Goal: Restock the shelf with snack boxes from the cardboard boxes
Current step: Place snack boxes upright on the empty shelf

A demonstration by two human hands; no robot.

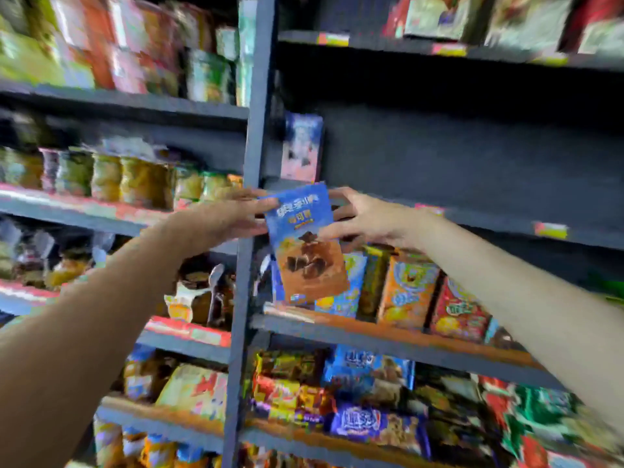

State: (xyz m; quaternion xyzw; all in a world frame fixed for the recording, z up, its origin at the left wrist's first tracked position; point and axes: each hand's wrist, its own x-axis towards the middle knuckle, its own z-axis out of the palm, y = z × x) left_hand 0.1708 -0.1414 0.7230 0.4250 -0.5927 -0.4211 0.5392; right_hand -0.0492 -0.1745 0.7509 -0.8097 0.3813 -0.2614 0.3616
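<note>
Your left hand (223, 216) pinches the upper left edge of the blue-and-brown snack box (305, 244); your right hand (366, 219) grips its upper right edge, fingers curled. Box upright, slightly tilted, held before the shelf (439, 214), below a blue-and-pink box (301, 146) standing there.

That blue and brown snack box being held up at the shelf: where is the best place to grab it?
By its narrow side edges near the top, one hand from each side. The snack box is flat, thin and upright, so the left hand and right hand pinching opposite edges keep it steady and leave its bottom free for the shelf.
</note>
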